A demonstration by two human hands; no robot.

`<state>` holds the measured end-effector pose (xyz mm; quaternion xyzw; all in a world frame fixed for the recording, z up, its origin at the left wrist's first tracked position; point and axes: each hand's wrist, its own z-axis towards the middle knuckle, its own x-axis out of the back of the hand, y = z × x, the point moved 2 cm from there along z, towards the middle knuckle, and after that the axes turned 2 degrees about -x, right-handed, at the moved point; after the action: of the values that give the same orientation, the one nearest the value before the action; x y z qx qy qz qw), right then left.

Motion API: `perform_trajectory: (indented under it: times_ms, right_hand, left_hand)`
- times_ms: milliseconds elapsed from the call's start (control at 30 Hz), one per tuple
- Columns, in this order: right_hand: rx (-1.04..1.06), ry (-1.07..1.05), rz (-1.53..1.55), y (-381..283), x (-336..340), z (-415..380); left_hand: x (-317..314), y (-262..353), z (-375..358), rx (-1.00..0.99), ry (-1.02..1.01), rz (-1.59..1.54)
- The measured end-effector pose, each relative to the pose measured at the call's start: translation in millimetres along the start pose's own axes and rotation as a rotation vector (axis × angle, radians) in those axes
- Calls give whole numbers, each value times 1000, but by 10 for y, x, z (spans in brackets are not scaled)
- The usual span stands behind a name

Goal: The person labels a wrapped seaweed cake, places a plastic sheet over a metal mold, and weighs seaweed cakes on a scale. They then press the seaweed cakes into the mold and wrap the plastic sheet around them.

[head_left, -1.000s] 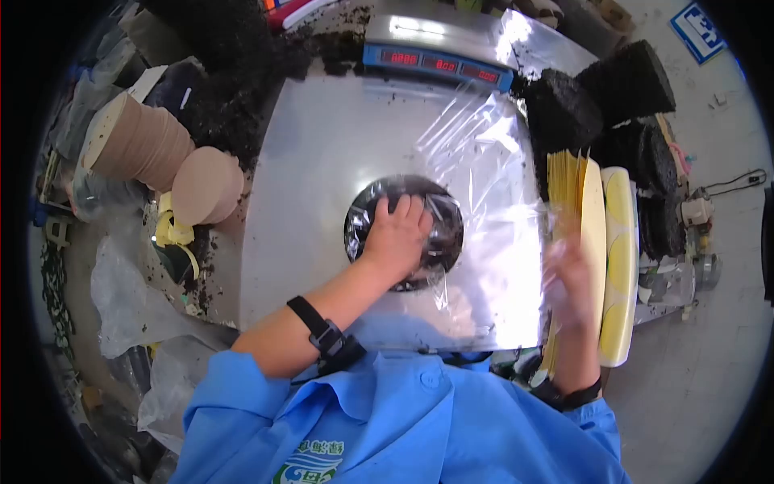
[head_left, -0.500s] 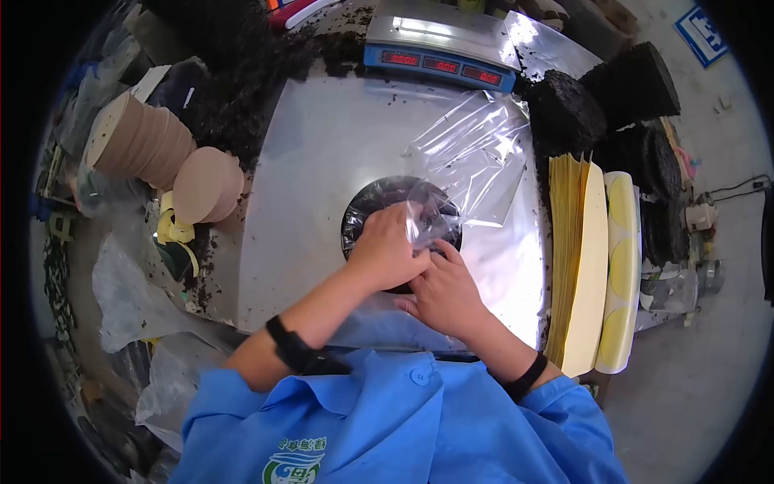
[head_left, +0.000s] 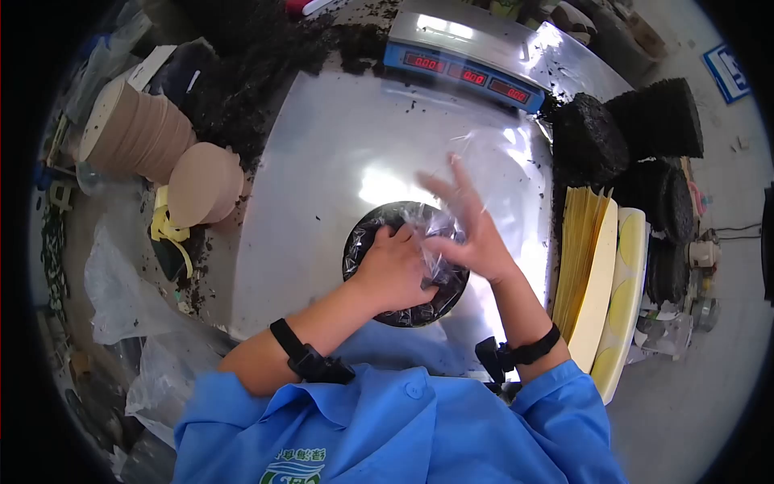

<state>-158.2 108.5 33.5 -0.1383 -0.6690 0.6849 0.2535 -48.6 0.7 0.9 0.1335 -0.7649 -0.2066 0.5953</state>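
Note:
A round black cake wrapped in clear plastic film (head_left: 367,226) lies flat on the metal work surface in front of me. My left hand (head_left: 395,270) rests on top of it, fingers bent and pressed into the gathered film. To the right, my right hand (head_left: 476,230) is raised over the cake's edge, its fingers spread and smeared by motion. Its thumb reaches toward the crumpled film at the cake's upper right, and a loose wisp of film shows near its fingertips.
A blue scale (head_left: 463,73) with red digits stands at the back. Yellow paper sheets (head_left: 584,258) and a strip of round yellow labels (head_left: 625,298) stand at right, near black cakes (head_left: 588,137). Cardboard discs (head_left: 205,185) are stacked at left beside scattered dark crumbs (head_left: 234,97).
My right hand has lifted up and right off the cake, its fingers now spread. My left hand stays on the cake. The broad film sheet at the upper right has gone from the surface.

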Motion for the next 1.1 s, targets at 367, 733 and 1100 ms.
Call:
perform_trajectory:
  times_ms: [367,733,1100]
  right_hand:
    - [82,-20,-794,327,-547,-54]
    - [141,-42,-837,16,-375,-464]
    - [-1072,1325,-1075,310,2964,-4352]
  left_hand:
    - [54,-218,-648,166,751,-745]
    - [15,-78,-472,-52,386,-22]
    - [-82,-22,-377,3,242,223]
